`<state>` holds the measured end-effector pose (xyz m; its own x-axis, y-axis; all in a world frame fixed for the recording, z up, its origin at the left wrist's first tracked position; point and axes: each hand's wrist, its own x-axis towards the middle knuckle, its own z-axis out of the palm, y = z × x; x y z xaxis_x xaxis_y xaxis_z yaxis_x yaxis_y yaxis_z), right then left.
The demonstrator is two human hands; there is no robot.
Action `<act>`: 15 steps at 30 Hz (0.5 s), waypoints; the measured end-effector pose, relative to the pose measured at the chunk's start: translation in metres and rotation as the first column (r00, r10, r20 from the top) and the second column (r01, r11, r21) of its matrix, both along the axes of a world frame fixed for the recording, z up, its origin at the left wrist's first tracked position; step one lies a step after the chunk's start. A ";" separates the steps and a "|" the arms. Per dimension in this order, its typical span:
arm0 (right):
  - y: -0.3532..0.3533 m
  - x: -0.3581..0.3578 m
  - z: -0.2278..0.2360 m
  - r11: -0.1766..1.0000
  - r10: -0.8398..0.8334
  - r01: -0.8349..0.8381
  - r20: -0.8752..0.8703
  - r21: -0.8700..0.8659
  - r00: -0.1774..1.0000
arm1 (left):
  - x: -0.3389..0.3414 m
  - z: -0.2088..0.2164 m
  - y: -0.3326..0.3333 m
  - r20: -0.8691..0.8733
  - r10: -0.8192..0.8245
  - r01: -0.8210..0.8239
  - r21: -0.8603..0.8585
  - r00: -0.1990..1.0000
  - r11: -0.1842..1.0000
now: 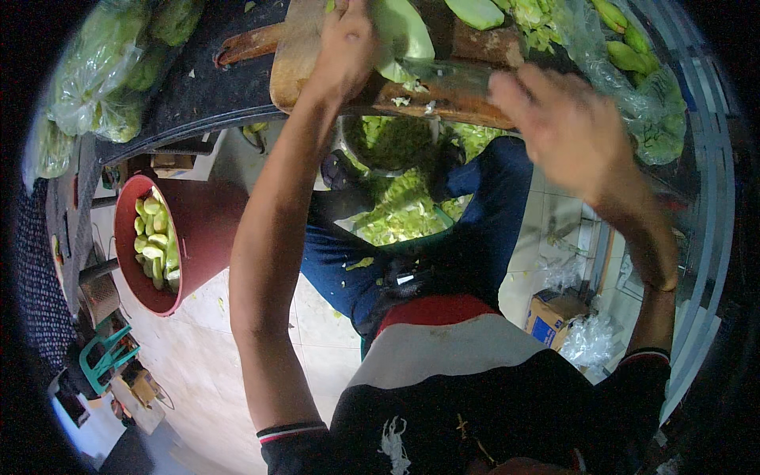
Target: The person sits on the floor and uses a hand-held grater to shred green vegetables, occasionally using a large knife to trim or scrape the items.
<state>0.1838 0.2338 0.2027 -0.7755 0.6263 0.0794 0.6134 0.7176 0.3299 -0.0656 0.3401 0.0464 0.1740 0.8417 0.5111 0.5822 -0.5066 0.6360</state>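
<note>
My left hand (348,43) is closed at the edge of a pale green peeled vegetable (405,39) over a wooden cutting board (297,59). Its fingertips run out at the top of the picture. My right hand (558,119), smeared by motion, is closed at the board's right end, on a knife whose blurred blade (455,77) reaches left toward the vegetable. White-green scraps cling to the board's near edge. Below it, between my knees, shredded pale green vegetable (396,210) lies heaped in a container, with a round pot (392,142) of shreds above it.
A red bucket (210,218) of peeled vegetables stands left of my legs. Bags of green vegetables (107,67) rest at the table's left; another plastic bag (657,111) lies at the right. Another peeled piece (475,12) sits beyond the blade. A cardboard box (550,317) stands on the floor.
</note>
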 end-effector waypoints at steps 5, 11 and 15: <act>-0.007 0.009 0.021 0.997 0.072 -0.071 -0.029 0.025 0.997 | -0.001 0.009 -0.003 0.197 -0.020 0.040 -0.102 0.980 0.994; 0.004 0.005 0.009 0.998 0.048 -0.050 0.050 0.042 0.998 | 0.006 0.026 -0.007 0.149 -0.007 0.007 0.003 0.989 1.000; -0.001 0.010 0.019 0.999 -0.002 0.001 -0.011 -0.032 1.000 | 0.006 0.024 -0.010 0.357 -0.051 0.112 -0.153 0.933 0.982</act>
<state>0.1938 0.2326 0.2220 -0.7738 0.6298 0.0679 0.6180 0.7269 0.2995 -0.0594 0.3303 0.0701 0.0814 0.9108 0.4047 0.2681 -0.4111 0.8713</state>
